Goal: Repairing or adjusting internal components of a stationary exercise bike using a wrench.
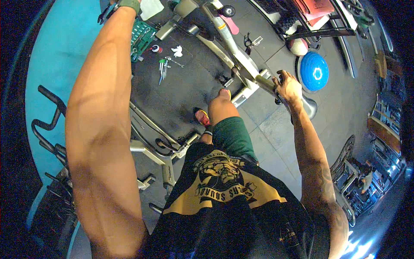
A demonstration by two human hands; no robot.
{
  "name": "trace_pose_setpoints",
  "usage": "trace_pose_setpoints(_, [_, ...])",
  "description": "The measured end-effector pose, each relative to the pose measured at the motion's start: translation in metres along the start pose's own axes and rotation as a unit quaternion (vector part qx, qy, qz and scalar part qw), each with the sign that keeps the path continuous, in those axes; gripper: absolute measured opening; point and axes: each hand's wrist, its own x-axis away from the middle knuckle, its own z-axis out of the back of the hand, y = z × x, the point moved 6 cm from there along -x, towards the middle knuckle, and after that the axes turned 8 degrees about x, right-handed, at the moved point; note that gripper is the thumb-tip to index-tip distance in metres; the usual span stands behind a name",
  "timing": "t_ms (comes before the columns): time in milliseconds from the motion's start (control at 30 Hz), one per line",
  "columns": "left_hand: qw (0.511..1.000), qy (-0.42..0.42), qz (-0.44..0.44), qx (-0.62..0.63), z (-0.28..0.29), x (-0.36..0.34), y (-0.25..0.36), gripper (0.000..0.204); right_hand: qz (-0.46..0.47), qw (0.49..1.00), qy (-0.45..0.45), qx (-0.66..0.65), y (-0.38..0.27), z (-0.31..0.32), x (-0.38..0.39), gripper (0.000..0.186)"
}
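Observation:
My left arm (pixel 101 103) reaches up to the far left, with a green wristband (pixel 130 5) at the wrist. Past that, my left hand is cut off by the top edge. On the right, my right hand (pixel 288 88) hovers over or rests against the silver tube (pixel 265 83) of an exercise bike, just ahead of its grey saddle (pixel 309 108). Its fingers are loosely bent and apart; whether they touch the tube I cannot make out. Below my left wrist lies an open green tool case (pixel 141 39). Near it are several loose wrenches (pixel 163 69) and a small red-and-white container (pixel 156 49).
A crumpled white tissue (pixel 177 51) and bike pedals (pixel 252 42) lie on the dark tiled floor. A blue balance dome (pixel 314 71) and a ball (pixel 298 46) sit at the right, below a rack. Another machine's frame (pixel 166 166) stands beside my legs.

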Motion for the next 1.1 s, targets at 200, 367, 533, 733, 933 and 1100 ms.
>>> trace_pose_setpoints(200, [1.000, 0.016, 0.001, -0.006, 0.002, 0.002, 0.006, 0.020, 0.003, 1.000, 0.009, -0.002, -0.006, 0.013, 0.003, 0.050])
trace_pose_setpoints(367, [0.999, 0.010, 0.015, -0.032, 0.002, -0.003, 0.004, 0.020, 0.019, 1.000, -0.001, -0.005, -0.006, 0.009, 0.000, 0.049])
trace_pose_setpoints(533, [0.999, 0.011, -0.003, -0.031, 0.000, -0.004, 0.006, 0.018, 0.035, 0.998, -0.049, 0.006, 0.001, 0.002, -0.009, 0.048])
trace_pose_setpoints(733, [0.999, 0.017, -0.020, -0.033, -0.002, -0.004, 0.005, 0.018, 0.057, 0.995, -0.081, 0.031, -0.003, 0.004, -0.012, 0.038])
trace_pose_setpoints(933, [0.998, 0.014, -0.035, -0.043, -0.004, -0.006, 0.005, 0.019, 0.075, 0.995, -0.066, 0.024, 0.001, 0.006, -0.007, 0.037])
trace_pose_setpoints(1100, [0.999, 0.008, -0.026, -0.040, -0.003, -0.004, 0.005, 0.021, 0.072, 0.996, -0.052, 0.030, 0.001, 0.004, -0.006, 0.037])
